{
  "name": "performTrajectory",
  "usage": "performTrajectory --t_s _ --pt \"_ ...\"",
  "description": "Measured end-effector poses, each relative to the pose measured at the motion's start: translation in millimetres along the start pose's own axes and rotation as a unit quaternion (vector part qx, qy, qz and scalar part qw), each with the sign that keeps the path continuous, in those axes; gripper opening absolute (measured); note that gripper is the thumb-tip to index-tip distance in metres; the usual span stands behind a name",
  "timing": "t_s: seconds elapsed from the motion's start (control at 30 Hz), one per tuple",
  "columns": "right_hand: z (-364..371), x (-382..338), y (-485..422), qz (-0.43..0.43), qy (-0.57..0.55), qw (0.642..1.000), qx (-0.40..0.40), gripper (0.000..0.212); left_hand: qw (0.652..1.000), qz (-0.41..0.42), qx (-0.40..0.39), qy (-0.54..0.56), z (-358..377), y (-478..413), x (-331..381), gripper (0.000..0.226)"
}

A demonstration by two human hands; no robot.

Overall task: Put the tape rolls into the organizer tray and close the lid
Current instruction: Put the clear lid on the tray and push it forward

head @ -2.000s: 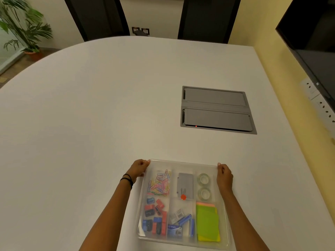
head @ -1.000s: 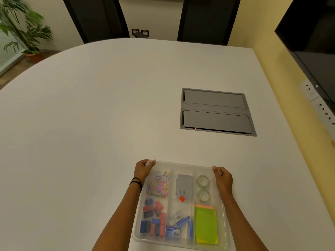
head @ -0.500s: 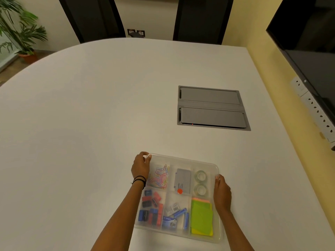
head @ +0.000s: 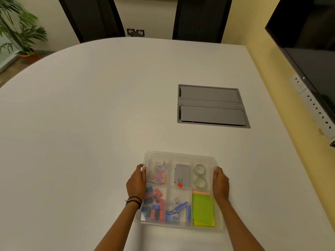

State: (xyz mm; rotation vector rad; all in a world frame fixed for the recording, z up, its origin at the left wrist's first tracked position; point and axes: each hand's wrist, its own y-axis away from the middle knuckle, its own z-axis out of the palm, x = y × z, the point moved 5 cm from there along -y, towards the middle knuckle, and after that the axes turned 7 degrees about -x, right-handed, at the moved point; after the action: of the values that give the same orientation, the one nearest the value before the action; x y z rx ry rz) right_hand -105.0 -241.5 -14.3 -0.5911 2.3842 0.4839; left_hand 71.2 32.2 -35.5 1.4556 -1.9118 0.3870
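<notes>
The clear organizer tray [head: 181, 153] lies on the white table just in front of me, with a see-through lid resting flat over it. Two clear tape rolls [head: 200, 169] [head: 200, 182] lie one behind the other in the far right compartment. My left hand [head: 136, 183] clasps the tray's left edge, thumb on the lid rim. My right hand [head: 220, 183] clasps the right edge the same way. Paper clips, a grey box, erasers, blue batteries and green sticky notes fill the other compartments.
A grey cable hatch [head: 212, 105] is set into the table beyond the tray to the right. A dark screen [head: 308, 42] and a socket strip [head: 315, 113] hang on the yellow wall at right. Two dark chairs [head: 90, 17] [head: 199, 17] stand at the far edge.
Both hands have slid from the tray's far corners back along its sides to about the middle. The tray has stayed where it was.
</notes>
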Motion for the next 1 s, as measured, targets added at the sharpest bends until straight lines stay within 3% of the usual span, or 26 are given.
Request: performTrajectory --t_s 0.47,0.73,0.93,1.0 --pt "6 -12 -23 -0.011 0.014 1.000 -0.010 0.030 0.998 -0.014 -0.021 0.055 0 -14 2 0.027" --pt "8 9 -1 -0.002 -0.036 0.995 -0.089 0.025 0.999 0.008 -0.015 0.041 -5 -8 6 0.025" --pt "0 21 29 0.012 -0.021 0.998 -0.059 0.029 1.000 0.016 -0.025 0.005 -6 7 -3 0.028" --pt "-3 22 40 0.022 -0.017 0.998 -0.050 0.039 0.999 0.015 -0.032 0.003 -7 16 -5 0.027"
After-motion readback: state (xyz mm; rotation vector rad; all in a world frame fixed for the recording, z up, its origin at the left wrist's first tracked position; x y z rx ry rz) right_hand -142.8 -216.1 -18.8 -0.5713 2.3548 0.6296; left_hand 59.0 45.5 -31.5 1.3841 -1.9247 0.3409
